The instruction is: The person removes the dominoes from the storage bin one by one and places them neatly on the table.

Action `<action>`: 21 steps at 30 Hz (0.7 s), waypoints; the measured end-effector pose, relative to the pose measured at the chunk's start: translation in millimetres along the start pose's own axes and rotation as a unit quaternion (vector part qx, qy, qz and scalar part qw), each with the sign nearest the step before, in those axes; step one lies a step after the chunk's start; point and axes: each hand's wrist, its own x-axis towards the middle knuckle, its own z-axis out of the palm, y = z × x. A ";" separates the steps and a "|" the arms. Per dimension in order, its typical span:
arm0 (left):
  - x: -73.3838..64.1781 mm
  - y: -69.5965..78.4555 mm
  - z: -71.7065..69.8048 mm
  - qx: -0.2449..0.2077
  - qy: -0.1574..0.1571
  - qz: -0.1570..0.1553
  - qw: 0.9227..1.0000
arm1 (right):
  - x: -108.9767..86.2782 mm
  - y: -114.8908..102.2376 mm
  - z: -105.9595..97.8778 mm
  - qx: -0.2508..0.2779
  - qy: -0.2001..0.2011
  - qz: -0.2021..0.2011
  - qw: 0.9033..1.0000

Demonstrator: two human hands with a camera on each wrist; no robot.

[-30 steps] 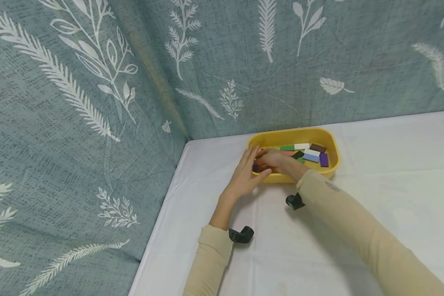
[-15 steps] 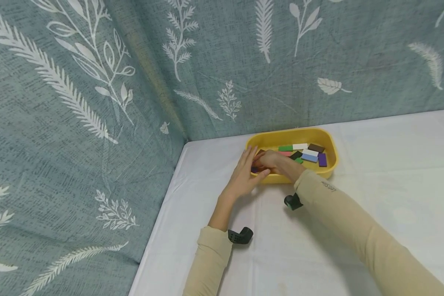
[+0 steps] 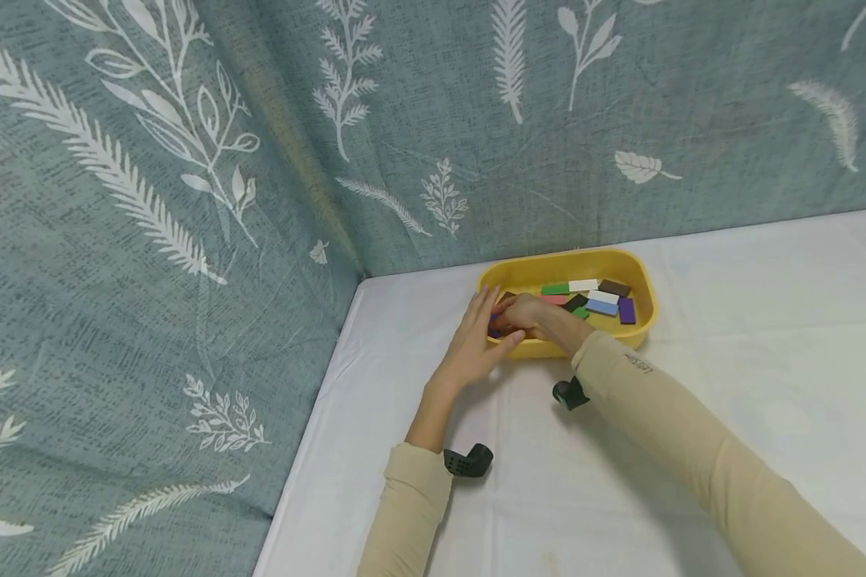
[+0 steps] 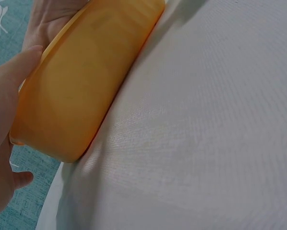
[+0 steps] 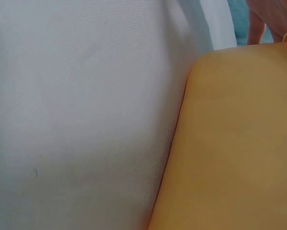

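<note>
A yellow tub [image 3: 577, 260] stands on the white cloth, holding small flat coloured blocks. My left hand [image 3: 471, 340] lies at its left end, fingers extended along the rim and thumb spread over the near edge. My right hand [image 3: 537, 312] reaches down inside the tub's left part, fingers bent. A purple block [image 3: 494, 322] shows right by its fingertips, between the two hands; I cannot tell whether the right fingers hold it. In the left wrist view, the left hand [image 4: 2, 115] is beside the tub's outer wall [image 4: 81, 86]. The right wrist view is mostly tub wall [image 5: 234, 134].
In the tub's right part lie a white block [image 3: 603, 297], a blue block [image 3: 602, 307], a brown block [image 3: 614, 288], a second purple block [image 3: 626, 311] and a green block [image 3: 555, 289]. A leaf-patterned curtain [image 3: 418, 96] hangs behind and at left of the white-covered table [image 3: 750, 361].
The purple block by the right fingertips now shows more of its face. Both hands keep nearly the same place at the tub; the head view has shifted slightly.
</note>
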 end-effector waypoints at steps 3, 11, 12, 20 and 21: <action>1.3 1.6 1.7 -0.002 0.001 0.006 1.000 | -0.5 1.1 -1.9 0.013 0.009 -0.002 1.000; 1.3 4.3 6.6 0.002 -0.001 0.015 1.000 | -5.9 2.3 -12.4 0.129 0.058 -0.001 0.990; 1.3 4.5 7.0 0.004 -0.002 0.011 1.000 | -8.1 1.1 -15.1 0.140 0.065 -0.005 0.988; 1.6 1.9 4.7 0.009 0.013 -0.006 1.000 | -31.8 -18.5 -44.9 0.160 0.080 -0.061 0.982; 1.2 1.0 4.1 0.010 0.017 -0.006 1.000 | -35.5 -21.0 -48.6 0.162 0.082 -0.070 0.981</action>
